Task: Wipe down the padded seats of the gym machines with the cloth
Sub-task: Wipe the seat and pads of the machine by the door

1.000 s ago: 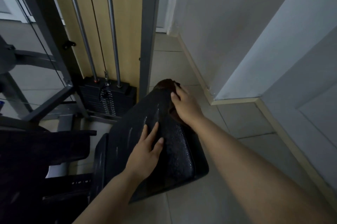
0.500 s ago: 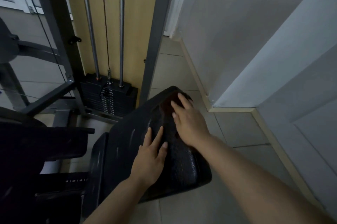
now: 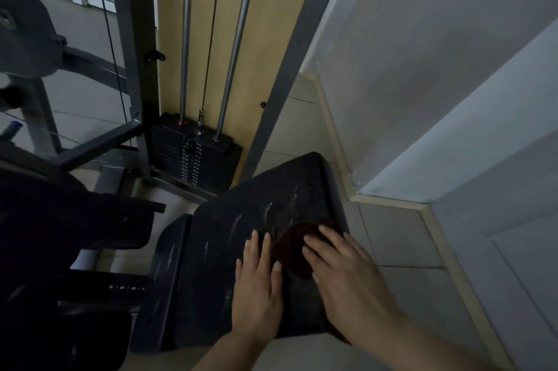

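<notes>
— What's hard to make out?

— The room is dim. The cloth (image 3: 294,249) is mostly hidden under the right hand (image 3: 347,274); only a dark reddish, rounded edge shows. Both forearms are cut off by the bottom edge. The dark machine parts left of the seat (image 3: 241,228) blur into shadow.

— And the seat itself?

— Black, padded, with a pebbled vinyl-like skin and streaks that catch the light. The cloth lies on its right half, near the right edge.

— The hands?

— The right hand presses flat on the cloth, fingers straight and spread. The left hand (image 3: 256,283) rests flat on the seat just left of the cloth, fingers straight and close together.

— Behind the seat?

— A black weight stack (image 3: 193,156), two shiny steel rods (image 3: 232,47) rising from it.
</notes>
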Motion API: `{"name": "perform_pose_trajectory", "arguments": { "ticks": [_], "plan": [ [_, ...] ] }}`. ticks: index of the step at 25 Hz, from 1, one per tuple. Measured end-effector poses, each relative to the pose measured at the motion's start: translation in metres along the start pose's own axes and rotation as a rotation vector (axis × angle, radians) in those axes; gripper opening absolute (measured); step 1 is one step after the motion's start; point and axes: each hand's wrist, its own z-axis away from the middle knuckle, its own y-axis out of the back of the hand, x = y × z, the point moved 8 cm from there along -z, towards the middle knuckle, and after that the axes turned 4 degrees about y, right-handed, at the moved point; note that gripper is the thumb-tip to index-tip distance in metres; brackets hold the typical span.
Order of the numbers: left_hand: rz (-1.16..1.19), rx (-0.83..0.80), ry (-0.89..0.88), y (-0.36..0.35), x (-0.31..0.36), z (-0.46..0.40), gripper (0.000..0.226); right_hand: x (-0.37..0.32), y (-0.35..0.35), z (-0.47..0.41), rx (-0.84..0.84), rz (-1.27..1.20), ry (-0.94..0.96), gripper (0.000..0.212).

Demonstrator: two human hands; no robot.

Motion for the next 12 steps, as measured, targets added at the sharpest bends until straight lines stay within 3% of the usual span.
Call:
{"name": "perform_pose_trajectory", "arguments": {
  "ticks": [7, 9, 12],
  "plan": [
    [0.06, 0.035, 0.019, 0.001, -0.003, 0.0, 0.064, 0.082, -0.013, -0.154, -0.138, 0.098, -0.194, 0.051],
    [0.104, 0.037, 0.015, 0.002, -0.005, 0.003, 0.065, 0.07, -0.013, -0.139, -0.12, 0.128, -0.17, 0.052],
    [0.178, 0.091, 0.036, 0.004, -0.011, 0.005, 0.061, 0.009, -0.006, -0.049, -0.069, 0.113, -0.064, 0.051]
  ]
}}
